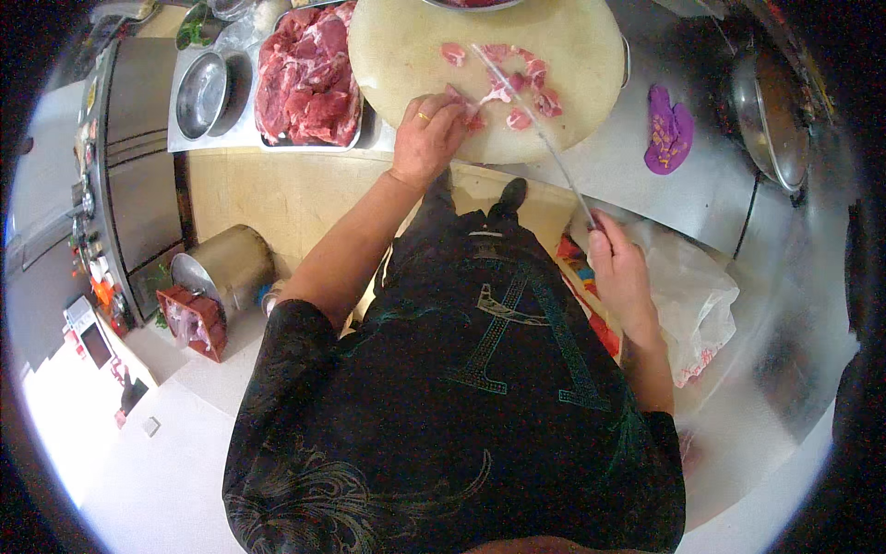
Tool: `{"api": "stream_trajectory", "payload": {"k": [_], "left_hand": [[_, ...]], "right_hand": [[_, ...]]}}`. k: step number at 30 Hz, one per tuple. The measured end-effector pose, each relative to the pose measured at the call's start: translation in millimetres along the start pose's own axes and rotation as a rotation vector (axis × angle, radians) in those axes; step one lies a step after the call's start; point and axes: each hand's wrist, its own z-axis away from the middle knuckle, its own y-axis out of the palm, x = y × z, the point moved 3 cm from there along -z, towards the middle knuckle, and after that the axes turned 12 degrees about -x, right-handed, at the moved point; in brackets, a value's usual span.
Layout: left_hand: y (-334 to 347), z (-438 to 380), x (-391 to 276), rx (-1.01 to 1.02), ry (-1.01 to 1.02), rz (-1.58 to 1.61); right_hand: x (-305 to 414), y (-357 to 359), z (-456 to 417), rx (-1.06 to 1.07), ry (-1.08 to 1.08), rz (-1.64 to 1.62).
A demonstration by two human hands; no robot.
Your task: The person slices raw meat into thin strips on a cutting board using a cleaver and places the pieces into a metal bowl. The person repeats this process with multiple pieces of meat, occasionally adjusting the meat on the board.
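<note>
A round cutting board (394, 41) lies before me with several pieces of raw meat on it. Near its front edge, the bent fingers of my left hand (430, 135), a ring on one of them, hold down a piece of raw meat (472, 114). My right hand (619, 270) grips the handle of a long knife (547, 138). Its blade is seen nearly edge-on and slants up and left across the board. Cut chunks of meat (536, 71) lie behind and beside the blade. At the board's far edge, a metal bowl (474, 7) is partly cut off.
Left of the board stand a metal tray (311, 147) heaped with raw meat and a steel bowl (201, 95). A purple glove (668, 130) and a large metal pan (779, 128) are at right. Below are a plastic bag (692, 291), a metal pot (235, 266) and a reddish-brown crate (208, 332).
</note>
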Motion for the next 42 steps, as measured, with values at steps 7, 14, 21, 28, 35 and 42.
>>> {"api": "stream_trajectory", "payload": {"k": [7,14,21,28,35,42], "left_hand": [[3,3,4,0.017,0.070,-0.054],[3,0,5,0.033,0.108,-0.037],[8,4,6,-0.091,0.028,-0.027],[6,3,5,-0.090,0.000,0.008],[5,4,7,-0.040,0.037,-0.040],[7,5,8,-0.011,0.002,0.021]], "right_hand": [[38,-9,8,0.385,0.203,0.134],[53,51,-54,0.330,0.098,0.090],[15,2,-13,0.381,0.251,0.137],[39,-4,-28,0.293,0.250,0.045],[46,-9,-15,0.393,0.238,0.071],[59,49,-80,0.516,0.216,0.153]]}}
